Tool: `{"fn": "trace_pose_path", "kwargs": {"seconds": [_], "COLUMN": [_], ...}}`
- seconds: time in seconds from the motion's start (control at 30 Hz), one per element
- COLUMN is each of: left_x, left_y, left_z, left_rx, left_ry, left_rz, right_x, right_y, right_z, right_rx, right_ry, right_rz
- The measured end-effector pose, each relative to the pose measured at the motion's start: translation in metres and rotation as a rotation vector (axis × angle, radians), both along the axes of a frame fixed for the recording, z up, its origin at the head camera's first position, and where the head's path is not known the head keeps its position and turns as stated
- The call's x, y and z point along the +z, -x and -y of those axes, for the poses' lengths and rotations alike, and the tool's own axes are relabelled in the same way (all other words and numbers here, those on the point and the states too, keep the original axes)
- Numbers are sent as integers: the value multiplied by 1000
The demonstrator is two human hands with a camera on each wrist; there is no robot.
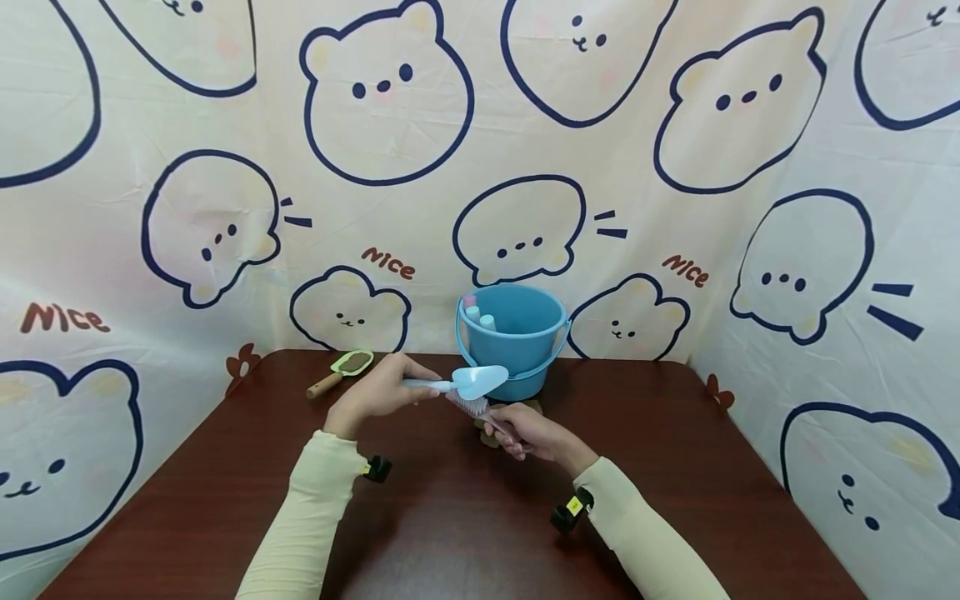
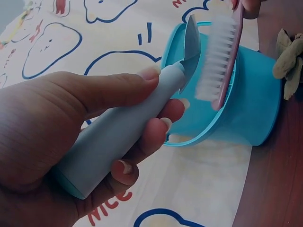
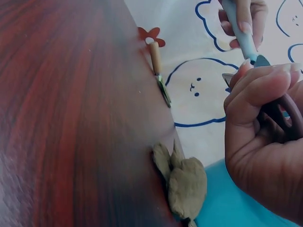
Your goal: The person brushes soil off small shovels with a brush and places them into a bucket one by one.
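My left hand (image 1: 381,388) grips a small light blue trowel (image 1: 482,382) by its thick handle, blade pointing right. In my right hand (image 1: 538,432) is a pink brush (image 2: 218,66) with white bristles, held by its handle. The bristles sit just below the trowel blade in the head view. Behind both hands stands a blue bucket (image 1: 517,337), with several pink and pale blue handle ends (image 1: 487,322) showing at its left rim. Beside the bucket lies a brown-green lumpy piece (image 3: 188,187), partly hidden by my right hand in the head view.
A green trowel with a wooden handle (image 1: 325,384) lies at the back left of the dark wooden table (image 1: 450,517). Printed cloth walls (image 1: 525,150) enclose the table at the back and sides. The bucket's handle hangs down at its side.
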State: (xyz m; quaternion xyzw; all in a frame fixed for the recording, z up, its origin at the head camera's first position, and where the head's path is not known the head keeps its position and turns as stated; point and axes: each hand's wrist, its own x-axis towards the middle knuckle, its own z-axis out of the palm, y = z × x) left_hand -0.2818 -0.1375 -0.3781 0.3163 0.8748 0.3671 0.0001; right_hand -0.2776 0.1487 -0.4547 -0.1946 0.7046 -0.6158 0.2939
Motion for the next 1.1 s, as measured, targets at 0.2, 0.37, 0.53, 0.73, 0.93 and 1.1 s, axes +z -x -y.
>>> {"fn": "trace_pose_path", "kwargs": {"seconds": [0.2,0.37,0.53,0.73,0.93,1.1], "left_x": [-4,-4,-2,0,-1,0], "left_y": [2,2,0,0,1,1], "left_z": [-1,0,1,3,6,9], "left_rx": [-15,-13,-6,-3,-2,-1], "left_ry": [7,3,5,7,11,13], "left_rz": [22,31,33,21,26,29], "right_x": [0,3,5,6,7,8], "right_y": [-4,-5,-4,-3,-4,-2], "right_z": [5,4,0,-3,-4,-7], "right_rx": [17,0,-4,-10,-8,-15], "right_ry": [1,5,17,23,30,35], "right_rz": [8,3,-1,-13,-7,-5]}}
